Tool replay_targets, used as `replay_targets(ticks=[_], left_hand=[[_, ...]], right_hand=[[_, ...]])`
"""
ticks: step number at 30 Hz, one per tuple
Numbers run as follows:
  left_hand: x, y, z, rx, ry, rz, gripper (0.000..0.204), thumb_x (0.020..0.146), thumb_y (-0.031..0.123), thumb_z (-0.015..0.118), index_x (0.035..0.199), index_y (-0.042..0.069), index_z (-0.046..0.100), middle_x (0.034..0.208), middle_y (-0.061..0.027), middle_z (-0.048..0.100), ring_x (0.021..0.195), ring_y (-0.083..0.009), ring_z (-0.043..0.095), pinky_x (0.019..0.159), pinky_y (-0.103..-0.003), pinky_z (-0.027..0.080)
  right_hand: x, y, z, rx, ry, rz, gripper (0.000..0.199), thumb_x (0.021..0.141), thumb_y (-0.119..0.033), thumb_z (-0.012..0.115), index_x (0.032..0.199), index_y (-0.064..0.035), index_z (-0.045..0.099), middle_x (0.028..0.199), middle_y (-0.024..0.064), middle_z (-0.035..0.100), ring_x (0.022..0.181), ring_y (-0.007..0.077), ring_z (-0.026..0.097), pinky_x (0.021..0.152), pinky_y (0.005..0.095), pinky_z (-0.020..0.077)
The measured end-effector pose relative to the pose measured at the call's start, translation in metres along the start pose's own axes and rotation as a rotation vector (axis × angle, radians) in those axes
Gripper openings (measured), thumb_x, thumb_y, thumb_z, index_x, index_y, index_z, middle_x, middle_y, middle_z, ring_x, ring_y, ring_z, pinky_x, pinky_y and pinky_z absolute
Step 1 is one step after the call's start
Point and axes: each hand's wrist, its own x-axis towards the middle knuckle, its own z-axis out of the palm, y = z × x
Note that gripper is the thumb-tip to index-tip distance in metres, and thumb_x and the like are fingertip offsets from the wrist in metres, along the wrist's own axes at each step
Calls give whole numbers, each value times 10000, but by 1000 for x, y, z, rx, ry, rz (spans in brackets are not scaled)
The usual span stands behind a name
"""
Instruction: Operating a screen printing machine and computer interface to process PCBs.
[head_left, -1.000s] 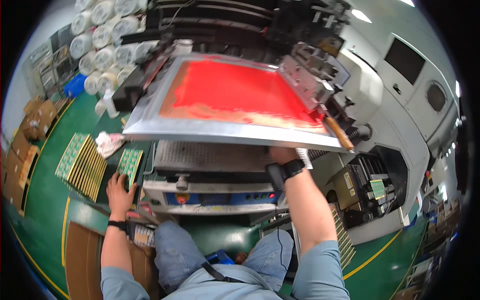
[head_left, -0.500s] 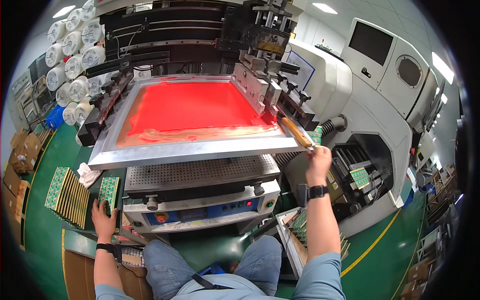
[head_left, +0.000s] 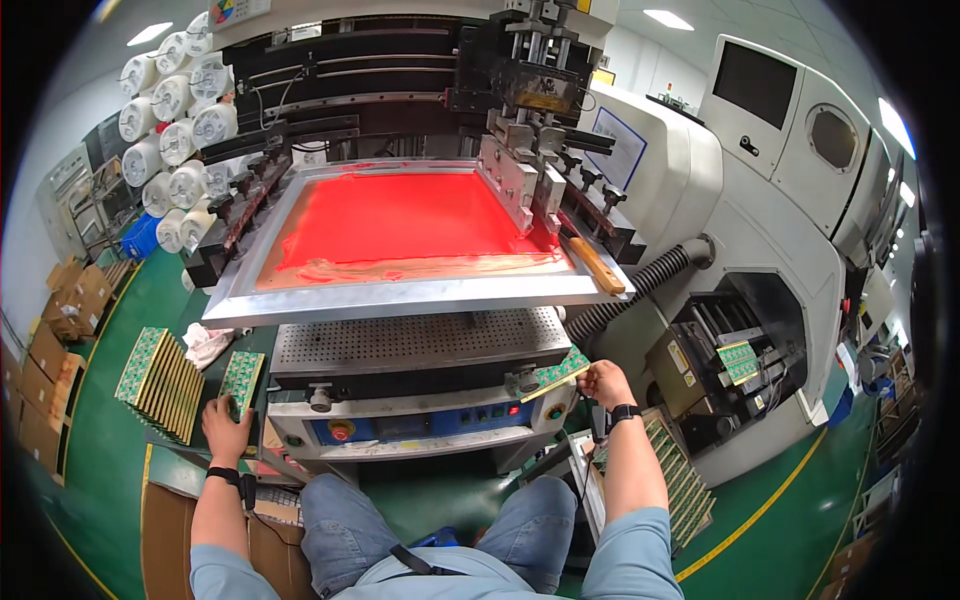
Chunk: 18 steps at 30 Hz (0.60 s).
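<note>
My right hand (head_left: 604, 385) pinches the end of a green circuit board panel (head_left: 552, 376), which juts out at the right front corner of the printer's perforated table (head_left: 420, 345). On the left, my left hand (head_left: 226, 432) rests with fingers spread at the near end of another green board panel (head_left: 243, 376). Beside that hand stands a row of several upright green boards (head_left: 158, 385). Above the perforated table sits a metal-framed screen (head_left: 420, 301) spread with bright red paste (head_left: 400, 215). A spatula with a wooden handle (head_left: 597, 266) lies on the frame's right side.
The printer's squeegee head (head_left: 520, 185) stands over the screen's right side. A control panel (head_left: 430, 425) runs below the table. More boards (head_left: 668, 475) stand in a rack at right, near a white machine (head_left: 760, 200) with a grey hose (head_left: 640, 290). A crumpled cloth (head_left: 207, 344) lies at left.
My right hand has come down from beside the spatula's handle to below the frame's corner, now with a board panel in it. My left hand stays by its board. The view has shifted slightly.
</note>
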Motion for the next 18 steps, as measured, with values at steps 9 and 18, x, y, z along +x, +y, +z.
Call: replay_targets(ticks=[9, 18], left_hand=[[48, -37, -19, -746, -124, -155, 489, 854, 239, 685, 1266, 12, 550, 1165, -163, 607, 1089, -271, 572, 976, -345, 421], [68, 127, -154, -788, -329, 418, 517, 851, 226, 711, 1294, 24, 538, 1250, -123, 593, 1179, -219, 530, 1021, -358, 401]], right_hand=[[33, 47, -19, -225, 160, 14, 130, 919, -118, 531, 966, -26, 609, 790, 79, 653, 656, 168, 608, 571, 301, 488], [-78, -109, 129, -666, 125, -859, 246, 881, -150, 642, 1072, 6, 639, 974, 170, 688, 872, 294, 660, 796, 381, 517]])
